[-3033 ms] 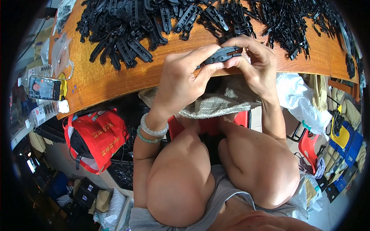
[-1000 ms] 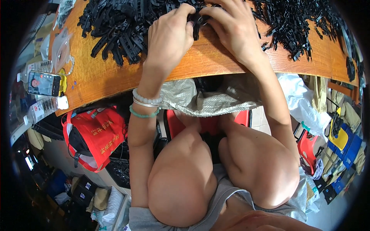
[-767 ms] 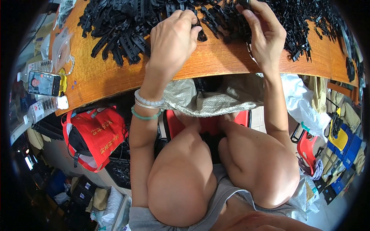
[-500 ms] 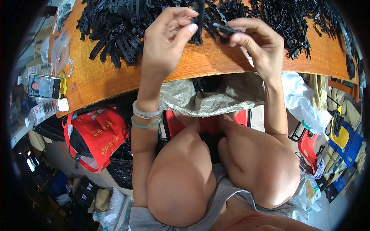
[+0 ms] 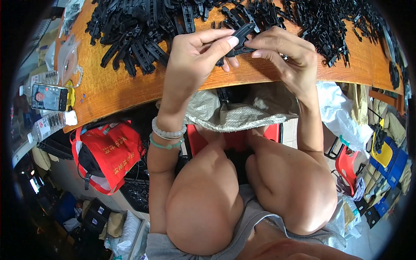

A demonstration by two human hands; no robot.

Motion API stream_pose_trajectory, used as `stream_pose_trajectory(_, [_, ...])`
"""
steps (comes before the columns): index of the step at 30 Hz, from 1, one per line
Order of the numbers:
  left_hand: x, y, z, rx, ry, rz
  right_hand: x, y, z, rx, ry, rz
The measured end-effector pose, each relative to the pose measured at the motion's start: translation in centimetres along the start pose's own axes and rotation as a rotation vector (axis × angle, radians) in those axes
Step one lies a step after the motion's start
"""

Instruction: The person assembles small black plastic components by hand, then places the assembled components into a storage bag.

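Above the table's front edge, my left hand (image 5: 193,63) is closed on a long, narrow black plastic piece (image 5: 244,31), which slants up to the right from its thumb and fingers. My right hand (image 5: 291,58) pinches a smaller black plastic piece (image 5: 243,50) between thumb and fingertips. The two pieces meet between my hands; whether they are joined cannot be made out. Behind my left hand lies a heap of long black ribbed pieces (image 5: 141,56). Beyond my right hand spreads a heap of smaller black pieces (image 5: 327,39).
A wooden table (image 5: 108,97) carries both heaps. At its left are a phone (image 5: 50,97) and a plastic bottle (image 5: 54,125). A woven sack (image 5: 255,115) spans the gap between table and my knees. A red bag (image 5: 108,151) hangs lower left; a white plastic bag (image 5: 342,110) hangs right.
My hands have come together and slightly down towards me. The long piece has tipped from upright to slanting, and the smaller piece now meets it.
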State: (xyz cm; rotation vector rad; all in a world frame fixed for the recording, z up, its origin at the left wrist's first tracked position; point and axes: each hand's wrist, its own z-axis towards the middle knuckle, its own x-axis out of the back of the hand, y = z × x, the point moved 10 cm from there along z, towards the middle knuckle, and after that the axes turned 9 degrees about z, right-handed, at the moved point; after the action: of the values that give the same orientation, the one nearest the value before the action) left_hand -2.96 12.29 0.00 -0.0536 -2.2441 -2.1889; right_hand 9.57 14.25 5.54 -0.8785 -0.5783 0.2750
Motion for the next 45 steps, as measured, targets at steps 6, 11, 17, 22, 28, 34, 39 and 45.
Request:
stream_pose_trajectory(6, [-1.3, 1.2, -1.0, -0.090, 0.031, 0.125, 0.7, -1.2, 0.0, 0.065, 0.105, -0.104])
stream_pose_trajectory(11, [-1.1, 2.2, -1.7, -0.225, 0.121, 0.253, 0.9, -1.6, -0.2, 0.046, 0.112, -0.128])
stream_pose_trajectory(17, [-1.9, 4.8, -2.3, -0.467, 0.088, 0.700, 0.5, -1.6, 0.0, 0.070, 0.060, -0.133])
stream_pose_trajectory(22, [-1.7, 4.7, -2.2, -0.467, 0.095, 0.590, 0.6, -1.4, -0.3, 0.050, 0.103, -0.131])
stream_pose_trajectory(28, [-1.3, 4.5, -2.3, -0.492, 0.123, 0.592, 0.5, -1.6, 0.0, 0.073, 0.103, -0.113])
stream_pose_trajectory(34, [-1.7, 5.0, -2.1, -0.506, 0.104, 0.601, 0.3, 0.5, -0.4, -0.070, 0.054, -0.108])
stream_pose_trajectory(39, [-1.4, 4.1, -1.9, -0.481, 0.097, 0.549, 0.4, 0.8, -0.5, -0.065, 0.039, -0.050])
stream_pose_trajectory(45, [-1.5, 3.3, -1.6, -0.428, 0.065, 0.500, 0.3, 1.2, -0.6, -0.116, 0.042, -0.019])
